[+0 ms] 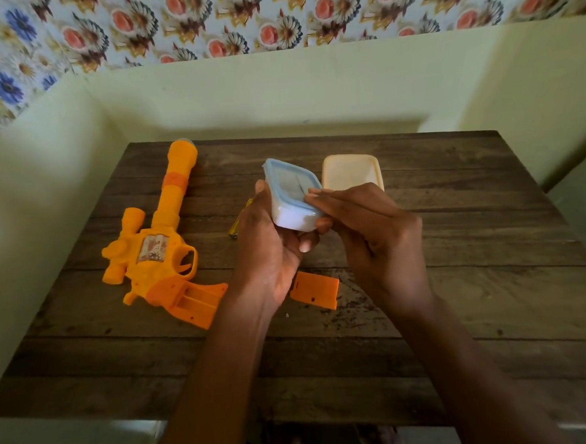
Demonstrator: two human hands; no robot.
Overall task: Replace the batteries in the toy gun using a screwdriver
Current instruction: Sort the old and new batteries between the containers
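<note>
The left hand (269,247) and right hand (371,230) grip a blue-lidded box (292,201) mid-frame, hiding most of the screwdriver (235,227). The toy gun (159,243) lies at left on the bench (457,246).

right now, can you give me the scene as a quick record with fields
left hand: holds blue-lidded box from below
right hand: pinches the box's lid edge
toy gun: on table, left, battery compartment open
battery cover: off, lying on table by the wrists
screwdriver: partly hidden behind left hand
cream container: on table behind box
</note>
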